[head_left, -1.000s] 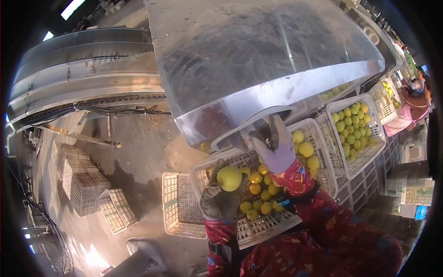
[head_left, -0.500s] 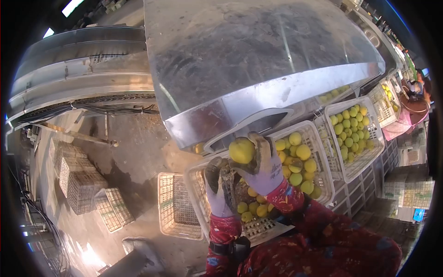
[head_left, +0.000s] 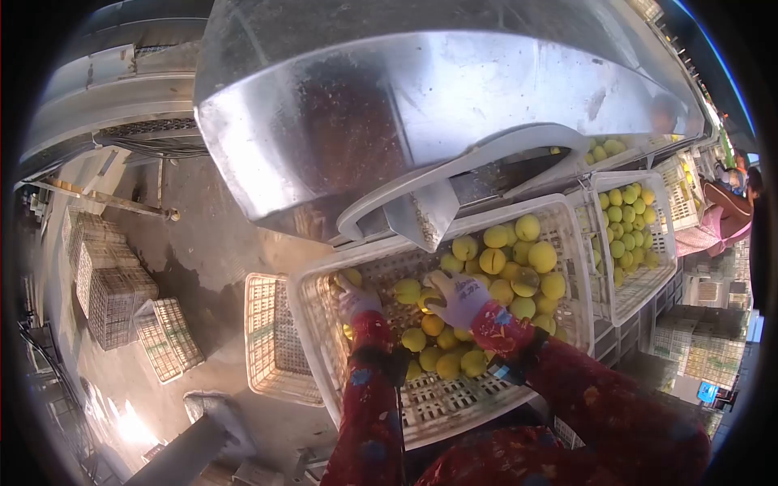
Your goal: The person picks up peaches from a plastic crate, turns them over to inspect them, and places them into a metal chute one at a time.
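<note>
My left hand (head_left: 356, 301), in a pale glove, is down inside the left end of a white plastic crate (head_left: 304, 296). Its fingers close around a yellow-green round fruit (head_left: 350, 277), partly hidden by the hand. To its right my right hand (head_left: 462, 301), gloved too, reaches into the pile with fingers curled over another yellow-green fruit (head_left: 428, 300). Several more such fruits (head_left: 541, 257) lie around it, mostly in the right half of the crate. A few have dark marks or splits.
A metal machine (head_left: 486, 89) with a curved chute opening (head_left: 438, 182) overhangs the crate's far side. A second fruit-filled crate (head_left: 640, 300) stands to the right. On the left are a tilted crate (head_left: 271, 340) and stacked crates (head_left: 117, 292). Another person (head_left: 721, 211) is at the far right.
Both hands have moved down into the crate. The fruit that my right hand held up is no longer raised, and my hands are farther apart. My view has shifted closer to the machine and crate.
</note>
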The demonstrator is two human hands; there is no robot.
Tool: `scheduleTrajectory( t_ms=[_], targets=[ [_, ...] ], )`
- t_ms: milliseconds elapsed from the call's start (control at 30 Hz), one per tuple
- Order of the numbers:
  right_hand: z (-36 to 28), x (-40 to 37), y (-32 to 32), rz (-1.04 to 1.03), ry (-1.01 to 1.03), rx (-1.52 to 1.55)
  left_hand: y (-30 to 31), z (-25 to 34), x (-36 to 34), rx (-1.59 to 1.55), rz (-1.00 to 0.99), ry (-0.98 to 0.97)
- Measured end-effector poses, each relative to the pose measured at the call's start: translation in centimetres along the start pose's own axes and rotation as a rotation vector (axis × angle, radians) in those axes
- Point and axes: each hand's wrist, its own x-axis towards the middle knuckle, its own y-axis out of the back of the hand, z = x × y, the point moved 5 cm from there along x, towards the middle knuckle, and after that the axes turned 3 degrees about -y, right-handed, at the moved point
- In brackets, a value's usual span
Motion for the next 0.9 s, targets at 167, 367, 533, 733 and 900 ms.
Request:
scheduleTrajectory(
  t_ms=[167, 367, 533, 733, 900],
  targets=[
    [2.8, 7.7, -11.4, -0.083, 0.015, -0.28, 0.5, -0.5, -0.3, -0.012, 0.051, -0.093],
    [0.3, 0.0, -4.2, 0.142, 0.011, 0.206, 0.0, -2.0, -4.6, -1.091, -0.044, -0.475],
    [-5.1, -7.7, 6.7, 0.443, 0.246, 0.46, 11.1, 4.8, -15.1, -1.767, -0.425, -0.287],
    [-9.1, -10.5, 13.2, 0.823, 0.416, 0.294, 16.9, 7.4, -18.1, -1.637, -0.392, -0.428],
    [-9.9, -1.0, 16.1, 0.98, 0.164, 0.113, 16.9, 5.9, -15.5, -1.716, -0.56, -0.425]
  ],
)
